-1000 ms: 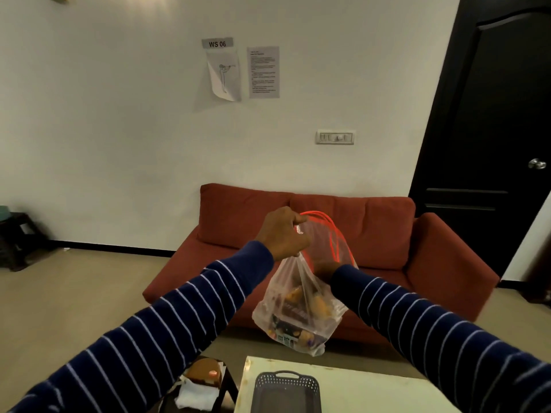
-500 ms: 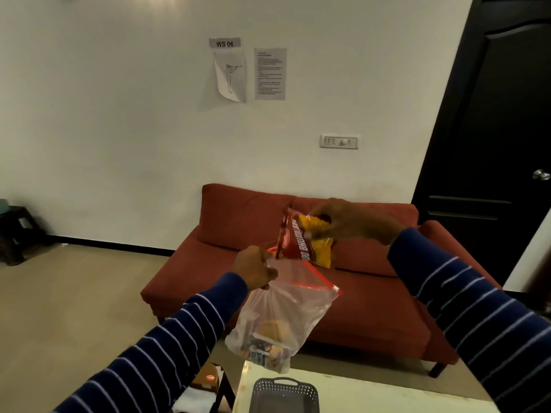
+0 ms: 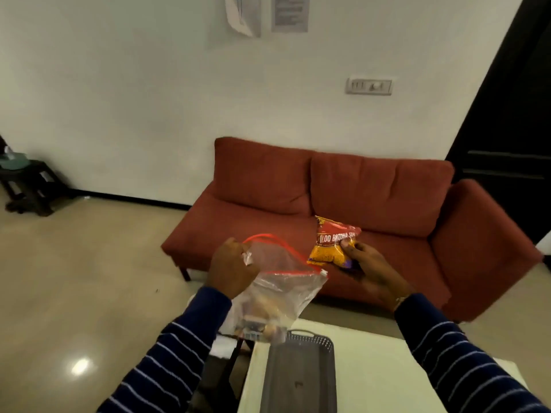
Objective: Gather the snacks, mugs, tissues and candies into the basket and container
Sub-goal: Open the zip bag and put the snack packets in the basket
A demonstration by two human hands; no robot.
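Note:
My left hand (image 3: pixel 231 271) grips the rim of a clear plastic zip bag (image 3: pixel 277 296) with a red seal, which hangs open and holds several snacks at its bottom. My right hand (image 3: pixel 368 268) holds a red and yellow snack packet (image 3: pixel 332 244) up, just right of the bag's mouth. Below the bag, a grey perforated basket (image 3: pixel 301 374) with a handle sits on a white table (image 3: pixel 381 374); the basket looks empty.
A red sofa (image 3: pixel 343 204) stands against the wall behind my hands. A dark stool (image 3: pixel 26 186) is at the far left, a black door (image 3: pixel 512 114) at the right. Something dark stands on the floor left of the table.
My right hand drew the snack packet out of the bag and lowered it to the right. The bag came down nearer the basket, and my view tilted downward.

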